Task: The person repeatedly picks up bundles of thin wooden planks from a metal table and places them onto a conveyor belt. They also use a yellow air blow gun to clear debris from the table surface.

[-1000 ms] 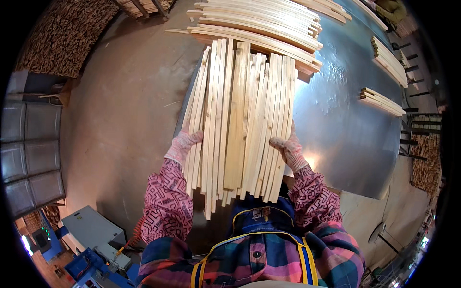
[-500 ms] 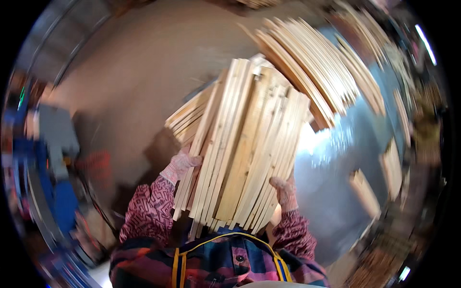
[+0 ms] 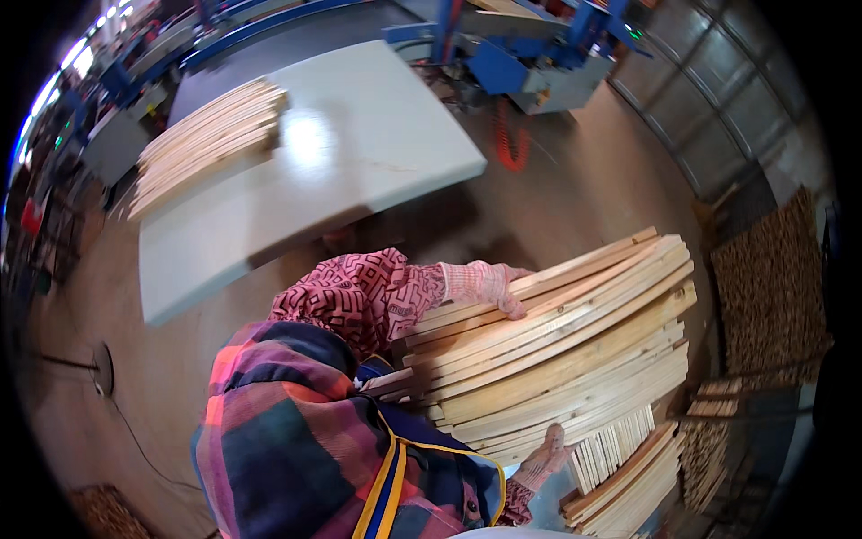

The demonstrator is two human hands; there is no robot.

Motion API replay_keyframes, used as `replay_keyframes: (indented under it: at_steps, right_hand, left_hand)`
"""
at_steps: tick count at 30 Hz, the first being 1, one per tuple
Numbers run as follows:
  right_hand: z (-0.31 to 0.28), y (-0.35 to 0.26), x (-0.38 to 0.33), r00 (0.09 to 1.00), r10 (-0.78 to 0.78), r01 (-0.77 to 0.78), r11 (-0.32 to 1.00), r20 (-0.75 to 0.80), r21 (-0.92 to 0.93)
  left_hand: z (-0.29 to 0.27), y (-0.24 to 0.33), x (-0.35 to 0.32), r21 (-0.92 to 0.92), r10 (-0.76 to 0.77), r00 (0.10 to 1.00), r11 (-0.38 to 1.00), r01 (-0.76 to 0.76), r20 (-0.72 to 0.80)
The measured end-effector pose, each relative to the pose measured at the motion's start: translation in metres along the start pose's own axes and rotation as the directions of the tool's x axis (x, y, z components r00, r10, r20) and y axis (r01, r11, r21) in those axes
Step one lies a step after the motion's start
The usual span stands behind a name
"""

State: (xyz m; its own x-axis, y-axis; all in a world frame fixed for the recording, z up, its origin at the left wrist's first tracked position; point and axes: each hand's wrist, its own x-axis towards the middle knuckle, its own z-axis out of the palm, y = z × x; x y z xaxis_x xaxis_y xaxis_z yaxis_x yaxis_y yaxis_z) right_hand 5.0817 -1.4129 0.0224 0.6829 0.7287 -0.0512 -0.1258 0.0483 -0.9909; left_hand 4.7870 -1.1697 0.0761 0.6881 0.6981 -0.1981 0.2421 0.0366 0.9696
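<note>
Wooden slats (image 3: 575, 340) beside illegible sleeve print (image 3: 352, 286)

We look across a brown floor (image 3: 620, 189) to a pale table (image 3: 404, 117) (its top catches a bright glare), blue machinery (image 3: 498, 67), grey framed panels (image 3: 709, 72) and white lights (image 3: 83, 61) at upper left.

Left gloved fingers (image 3: 513, 307), right gloved fingers (image 3: 554, 437), gripping a bundle of wooden strips (image 3: 561, 368), pale table (image 3: 395, 126) nearby
</note>
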Motion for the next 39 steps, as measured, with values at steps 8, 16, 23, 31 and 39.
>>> replay_keyframes:
  at_steps: [8,16,23,31,39]
  right_hand:
    - [-0.028,0.011,0.025,0.939,-0.001,-0.047,0.99,0.344,0.132]
    - [0.0,-0.033,0.046,0.777,0.185,-0.342,0.927,0.601,0.157]
    - [0.012,-0.027,0.073,0.789,0.246,-0.437,0.869,0.562,0.233]
    - [0.036,-0.045,0.063,0.832,0.129,-0.291,0.93,0.54,0.226]
    - [0.048,-0.066,0.037,0.883,0.208,-0.291,0.946,0.422,0.142]
  left_hand:
    - [0.062,0.054,-0.079,0.197,-0.183,0.896,0.939,0.281,-0.405]
    - [0.072,0.051,-0.121,0.034,-0.361,0.806,0.904,0.425,-0.468]
    - [0.049,0.06,-0.07,0.358,-0.413,0.724,0.666,0.654,-0.553]
    - [0.039,0.064,-0.051,0.507,-0.279,0.627,0.398,0.765,-0.727]
    - [-0.006,0.061,-0.11,0.658,-0.06,0.821,0.565,0.497,-0.568]
